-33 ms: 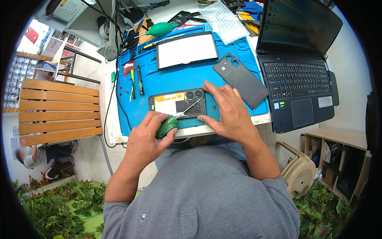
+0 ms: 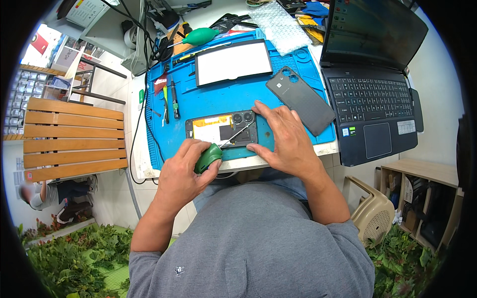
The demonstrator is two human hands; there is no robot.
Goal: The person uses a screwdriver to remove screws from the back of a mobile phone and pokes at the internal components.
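In my left hand [image 2: 186, 166] is a green air blower bulb [image 2: 204, 161], my fingers wrapped round it. Its thin metal nozzle [image 2: 236, 135] slants across an opened smartphone [image 2: 213, 136], with the tip near the camera lenses. The phone lies sideways on a blue work mat [image 2: 223, 100], its inside showing a white and orange area and dark parts. My right hand [image 2: 285, 139] grips the phone's right end, thumb at the near corner and index finger at the far one. Right of the phone lies a dark back cover [image 2: 301, 100] with camera holes.
Beyond the phone lies a white panel in a black frame [image 2: 233, 63]. Screwdrivers [image 2: 174, 99] lie at the mat's left, and a second green blower [image 2: 199, 36] lies behind. An open laptop [image 2: 372, 99] stands at the right, bubble wrap [image 2: 280, 27] at the back. Black cables [image 2: 146, 64] hang at the left edge.
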